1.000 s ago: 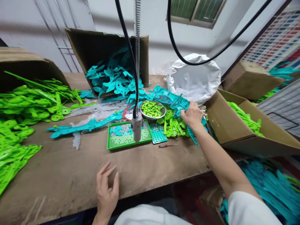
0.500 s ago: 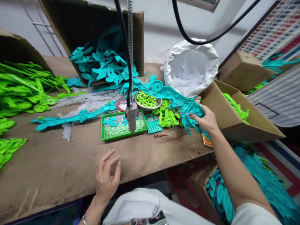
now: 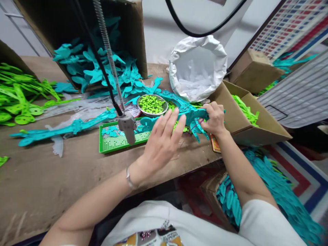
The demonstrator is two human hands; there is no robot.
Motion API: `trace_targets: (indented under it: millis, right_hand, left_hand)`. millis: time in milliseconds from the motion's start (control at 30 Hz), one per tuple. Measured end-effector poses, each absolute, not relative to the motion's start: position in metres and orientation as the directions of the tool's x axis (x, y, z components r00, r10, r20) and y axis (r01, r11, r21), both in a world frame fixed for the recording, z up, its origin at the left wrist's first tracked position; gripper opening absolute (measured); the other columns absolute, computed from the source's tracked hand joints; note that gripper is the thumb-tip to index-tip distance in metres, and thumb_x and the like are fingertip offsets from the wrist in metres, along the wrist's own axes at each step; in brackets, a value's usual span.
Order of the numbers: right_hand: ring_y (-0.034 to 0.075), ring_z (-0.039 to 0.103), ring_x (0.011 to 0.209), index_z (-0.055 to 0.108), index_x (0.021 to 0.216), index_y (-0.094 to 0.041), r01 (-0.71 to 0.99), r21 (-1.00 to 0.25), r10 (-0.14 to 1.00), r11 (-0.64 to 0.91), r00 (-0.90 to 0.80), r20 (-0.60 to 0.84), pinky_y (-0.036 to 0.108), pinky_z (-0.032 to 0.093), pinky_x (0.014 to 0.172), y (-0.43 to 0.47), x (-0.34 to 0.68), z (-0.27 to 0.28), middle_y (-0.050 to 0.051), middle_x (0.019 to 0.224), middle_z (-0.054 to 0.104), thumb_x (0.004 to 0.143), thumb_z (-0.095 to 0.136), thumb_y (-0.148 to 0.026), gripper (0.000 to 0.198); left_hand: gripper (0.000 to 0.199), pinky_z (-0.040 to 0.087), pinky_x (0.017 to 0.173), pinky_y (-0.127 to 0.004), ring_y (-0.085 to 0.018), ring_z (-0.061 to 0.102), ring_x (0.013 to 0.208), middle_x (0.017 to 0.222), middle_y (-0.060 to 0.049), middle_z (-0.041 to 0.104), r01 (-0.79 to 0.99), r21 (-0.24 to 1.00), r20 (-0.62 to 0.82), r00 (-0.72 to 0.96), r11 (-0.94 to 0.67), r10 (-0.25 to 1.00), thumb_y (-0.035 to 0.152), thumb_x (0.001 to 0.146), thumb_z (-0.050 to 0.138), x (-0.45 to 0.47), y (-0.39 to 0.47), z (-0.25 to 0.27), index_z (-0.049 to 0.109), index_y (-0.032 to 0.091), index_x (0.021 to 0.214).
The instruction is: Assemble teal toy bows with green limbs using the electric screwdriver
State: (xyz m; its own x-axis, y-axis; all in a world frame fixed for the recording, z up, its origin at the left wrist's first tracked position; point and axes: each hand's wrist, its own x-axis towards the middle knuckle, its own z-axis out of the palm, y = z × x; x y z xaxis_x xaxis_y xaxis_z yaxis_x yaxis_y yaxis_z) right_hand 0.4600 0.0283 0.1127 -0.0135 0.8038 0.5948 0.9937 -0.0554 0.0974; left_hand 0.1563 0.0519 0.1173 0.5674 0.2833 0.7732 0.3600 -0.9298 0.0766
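My right hand (image 3: 214, 119) grips the end of a long teal plastic piece (image 3: 191, 115) at the right of the workbench. A thin reddish string or wire shows by its fingers. My left hand (image 3: 162, 141) is raised with fingers stretched out, just left of the teal piece; whether it touches the piece I cannot tell. Behind the left hand, a metal bowl (image 3: 140, 106) holds small lime-green parts. A green perforated tray (image 3: 120, 146) contains teal bits and small silvery parts. Above the tray hangs a grey power tool (image 3: 127, 127), probably a screwdriver, on a coiled spring.
Teal pieces spill from a cardboard box (image 3: 143, 41) at the back. Lime-green pieces (image 3: 19, 92) are heaped at left. A white-lined container (image 3: 174, 73) and an open carton (image 3: 230, 128) stand at right. One long teal piece (image 3: 69, 128) lies left of the tray.
My left hand has moved up and right, from the bench's front edge to beside the teal piece. My right hand keeps its grip, and the piece has turned somewhat. The camera view has shifted right.
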Motion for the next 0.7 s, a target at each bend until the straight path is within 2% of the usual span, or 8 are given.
trace_targets:
  millis: [67, 133, 200, 300, 400, 467, 567, 700]
  right_hand:
    - [0.030, 0.056, 0.095, 0.065, 0.103, -0.018, 0.994, 0.082, 0.799, -0.066, 0.003, 0.602, 0.045, 0.041, 0.090, 0.032, 0.462, 0.115, 0.011, 0.095, 0.059, 0.067, 0.059, -0.031, 0.039]
    - [0.031, 0.057, 0.099, 0.064, 0.107, -0.019, 0.994, 0.059, 0.791, -0.096, 0.040, 0.611, 0.048, 0.040, 0.093, 0.032, 0.462, 0.118, 0.011, 0.099, 0.059, 0.071, 0.059, -0.030, 0.038]
    - [0.033, 0.056, 0.109, 0.062, 0.116, -0.020, 0.987, 0.030, 0.759, -0.158, 0.102, 0.643, 0.052, 0.038, 0.100, 0.030, 0.459, 0.122, 0.013, 0.108, 0.059, 0.077, 0.058, -0.032, 0.041]
    - [0.038, 0.044, 0.133, 0.047, 0.138, -0.020, 0.963, -0.062, 0.644, -0.261, 0.222, 0.732, 0.058, 0.033, 0.109, 0.026, 0.452, 0.120, 0.019, 0.135, 0.051, 0.081, 0.061, -0.039, 0.062]
    - [0.037, 0.039, 0.140, 0.033, 0.147, -0.019, 0.939, -0.257, 0.536, -0.228, 0.341, 0.772, 0.059, 0.034, 0.111, 0.026, 0.447, 0.106, 0.021, 0.146, 0.042, 0.085, 0.058, -0.042, 0.071]
    - [0.033, 0.049, 0.131, 0.039, 0.142, -0.017, 0.905, -0.401, 0.559, -0.141, 0.407, 0.722, 0.055, 0.040, 0.109, 0.030, 0.446, 0.094, 0.021, 0.138, 0.050, 0.085, 0.056, -0.038, 0.063]
    - [0.029, 0.060, 0.114, 0.056, 0.123, -0.016, 0.822, -0.567, 0.689, -0.064, 0.447, 0.570, 0.050, 0.046, 0.104, 0.042, 0.446, 0.082, 0.017, 0.121, 0.063, 0.079, 0.057, -0.031, 0.046]
    - [0.026, 0.064, 0.105, 0.064, 0.111, -0.017, 0.757, -0.652, 0.783, -0.040, 0.429, 0.450, 0.048, 0.049, 0.101, 0.065, 0.441, 0.078, 0.014, 0.114, 0.071, 0.074, 0.064, -0.031, 0.040]
  left_hand:
    - [0.059, 0.034, 0.119, -0.055, -0.035, 0.041, 0.145, 0.150, -0.023, 0.049, 0.486, 0.084, 0.671, 0.617, -0.870, 0.410, 0.011, 0.095, 0.052, 0.185, 0.079, 0.123, 0.035, 0.008, 0.152]
    - [0.057, 0.041, 0.111, -0.054, -0.034, 0.059, 0.127, 0.130, -0.021, 0.064, 0.527, 0.094, 0.492, 0.713, -0.845, 0.499, 0.010, 0.095, 0.050, 0.206, 0.102, 0.128, 0.036, 0.006, 0.151]
    - [0.042, 0.050, 0.094, -0.045, -0.030, 0.069, 0.104, 0.114, -0.016, 0.070, 0.544, 0.136, 0.339, 0.760, -0.828, 0.555, 0.012, 0.097, 0.046, 0.218, 0.116, 0.132, 0.051, 0.009, 0.139]
    - [0.023, 0.050, 0.077, -0.035, -0.026, 0.070, 0.092, 0.109, -0.014, 0.069, 0.585, 0.234, 0.312, 0.711, -0.777, 0.630, 0.018, 0.101, 0.045, 0.224, 0.121, 0.136, 0.062, 0.012, 0.115]
    - [0.016, 0.048, 0.078, -0.033, -0.025, 0.069, 0.093, 0.104, -0.014, 0.069, 0.601, 0.382, 0.336, 0.617, -0.702, 0.712, 0.023, 0.099, 0.054, 0.220, 0.121, 0.134, 0.061, 0.012, 0.109]
    - [0.015, 0.048, 0.081, -0.034, -0.025, 0.068, 0.094, 0.097, -0.013, 0.070, 0.603, 0.478, 0.288, 0.580, -0.639, 0.762, 0.024, 0.097, 0.059, 0.215, 0.121, 0.130, 0.060, 0.013, 0.106]
    - [0.014, 0.048, 0.081, -0.036, -0.027, 0.068, 0.092, 0.091, -0.013, 0.070, 0.630, 0.546, 0.178, 0.557, -0.553, 0.811, 0.025, 0.096, 0.062, 0.208, 0.123, 0.121, 0.060, 0.013, 0.102]
    - [0.013, 0.047, 0.079, -0.035, -0.025, 0.068, 0.084, 0.083, -0.010, 0.070, 0.594, 0.637, 0.134, 0.541, -0.491, 0.830, 0.026, 0.095, 0.063, 0.204, 0.124, 0.109, 0.059, 0.015, 0.099]
